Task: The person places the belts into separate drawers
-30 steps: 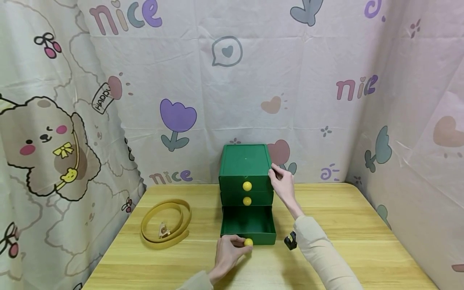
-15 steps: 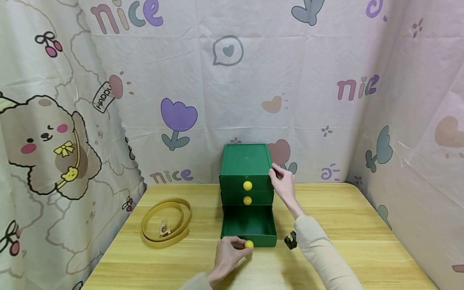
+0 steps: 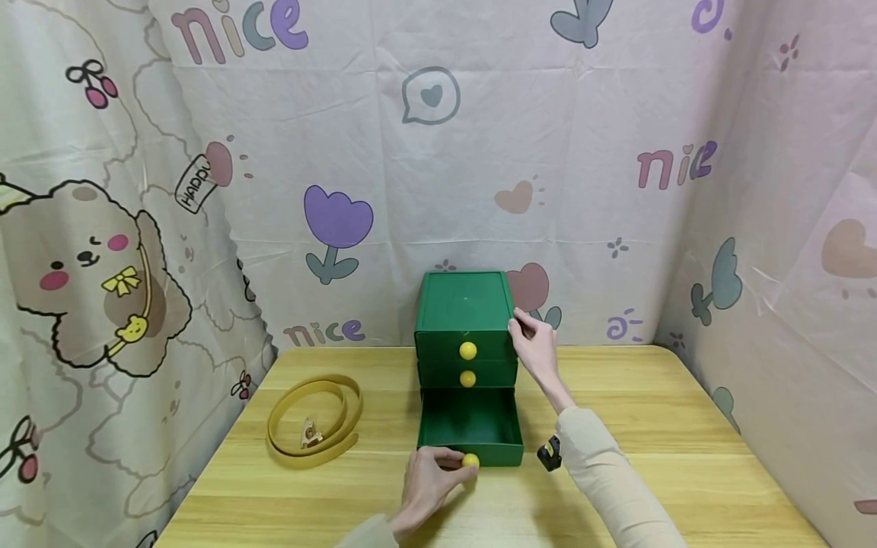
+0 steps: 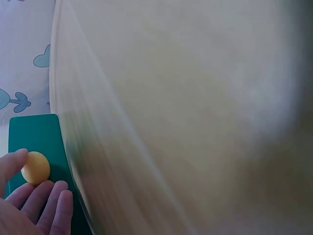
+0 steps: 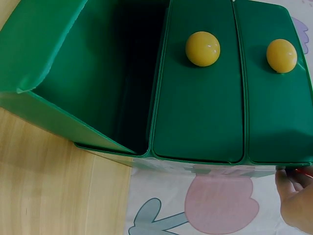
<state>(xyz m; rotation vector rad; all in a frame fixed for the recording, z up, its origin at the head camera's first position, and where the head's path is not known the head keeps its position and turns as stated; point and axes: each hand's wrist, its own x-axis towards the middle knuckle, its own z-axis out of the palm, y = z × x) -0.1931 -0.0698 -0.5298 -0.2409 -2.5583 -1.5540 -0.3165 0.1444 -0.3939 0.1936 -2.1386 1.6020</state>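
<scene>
A green chest of drawers (image 3: 466, 301) with round yellow knobs stands at the back middle of the table. Its bottom drawer (image 3: 507, 454) is pulled out and nothing shows inside; the two drawers above are closed. With thumb and fingers, my left hand (image 3: 428, 479) pinches the bottom drawer's yellow knob (image 4: 36, 168). My right hand (image 3: 536, 350) grips the chest's upper right edge, thumb and fingertips at the corner in the head view. In the right wrist view that hand (image 5: 297, 198) is partly cut off at the frame's edge.
On the left of the wooden table (image 3: 644, 396) lies a coiled yellow belt (image 3: 277, 434) with a gold buckle (image 3: 310, 434). A small black and yellow object (image 3: 550, 454) sits beside my right forearm. Printed cloth (image 3: 438, 175) hangs behind and at both sides.
Over the first half second, the bottom drawer came slightly farther toward me with my left hand on its knob. Since then almost nothing has moved; my right hand stays at the chest's edge.
</scene>
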